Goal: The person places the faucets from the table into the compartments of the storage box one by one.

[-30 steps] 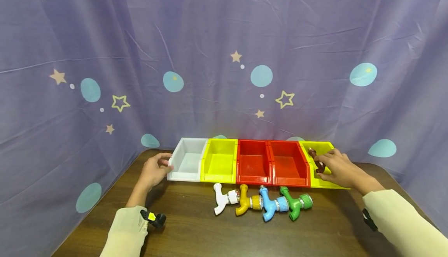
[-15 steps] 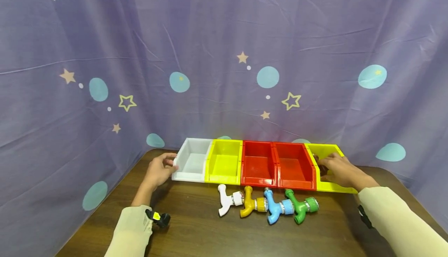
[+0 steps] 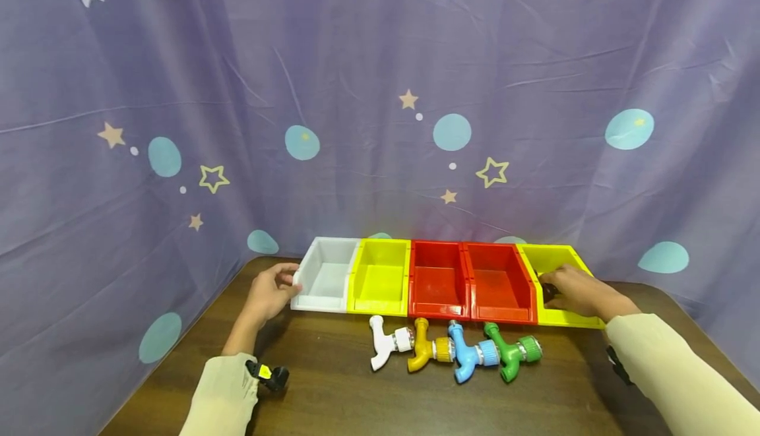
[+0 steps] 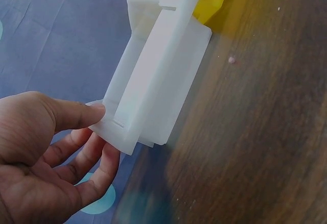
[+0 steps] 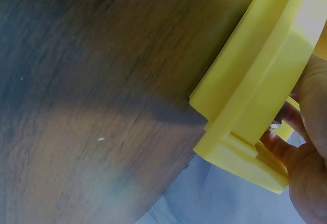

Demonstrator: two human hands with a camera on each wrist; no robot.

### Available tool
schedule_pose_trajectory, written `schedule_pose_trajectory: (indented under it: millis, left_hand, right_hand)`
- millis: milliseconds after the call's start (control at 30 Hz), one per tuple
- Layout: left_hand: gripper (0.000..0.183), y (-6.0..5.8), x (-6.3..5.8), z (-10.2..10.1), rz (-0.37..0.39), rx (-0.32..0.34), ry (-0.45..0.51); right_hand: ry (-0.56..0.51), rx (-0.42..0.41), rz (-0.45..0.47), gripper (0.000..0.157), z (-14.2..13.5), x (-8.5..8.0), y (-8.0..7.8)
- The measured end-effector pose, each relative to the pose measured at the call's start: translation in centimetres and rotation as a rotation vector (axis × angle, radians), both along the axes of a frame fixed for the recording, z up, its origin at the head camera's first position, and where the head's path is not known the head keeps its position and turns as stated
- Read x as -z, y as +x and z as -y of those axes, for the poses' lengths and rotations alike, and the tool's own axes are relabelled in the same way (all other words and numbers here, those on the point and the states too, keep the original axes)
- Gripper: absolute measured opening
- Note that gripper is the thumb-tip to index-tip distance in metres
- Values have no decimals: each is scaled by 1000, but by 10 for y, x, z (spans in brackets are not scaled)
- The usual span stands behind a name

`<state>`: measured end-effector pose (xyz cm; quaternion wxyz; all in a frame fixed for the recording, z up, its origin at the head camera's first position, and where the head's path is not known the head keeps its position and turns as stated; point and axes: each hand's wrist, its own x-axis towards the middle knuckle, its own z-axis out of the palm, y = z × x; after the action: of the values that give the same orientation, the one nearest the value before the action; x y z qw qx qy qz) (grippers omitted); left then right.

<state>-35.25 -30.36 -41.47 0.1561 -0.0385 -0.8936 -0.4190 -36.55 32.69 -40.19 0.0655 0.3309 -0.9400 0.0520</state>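
Note:
My left hand (image 3: 267,294) pinches the side rim of the white bin (image 3: 323,279) at the row's left end. In the left wrist view its thumb lies on the rim of the white bin (image 4: 158,70), with fingers curled beneath. Inside the rightmost yellow bin (image 3: 572,318), my right hand (image 3: 584,293) grips a dark brown tap (image 3: 549,291), mostly hidden by the fingers. The right wrist view shows a shiny bit of the tap (image 5: 276,126) between the fingers and the bin's wall.
Between the end bins stand another yellow bin (image 3: 381,281) and two red bins (image 3: 438,284). In front lie a white tap (image 3: 382,342), a mustard tap (image 3: 423,349), a blue tap (image 3: 466,355) and a green tap (image 3: 509,355) on the wooden table (image 3: 356,403). A purple curtain (image 3: 368,179) hangs behind.
The right hand has lowered the brown tap deeper into the rightmost yellow bin, where it now barely shows. The left hand stays at the white bin. The head view has shifted slightly.

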Motion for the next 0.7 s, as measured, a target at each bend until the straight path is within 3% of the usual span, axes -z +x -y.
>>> schedule_pose_trajectory:
  millis: [433, 567, 700]
  left_hand:
    - [44, 2, 0, -1, 16, 5, 10]
    - [44, 2, -1, -1, 9, 5, 11]
    - [45, 2, -2, -1, 16, 2, 17]
  right_hand:
    - [-68, -31, 41, 19, -1, 0, 4]
    - [-75, -7, 19, 15, -2, -4, 8]
    - [-80, 38, 4, 25, -4, -9, 15]
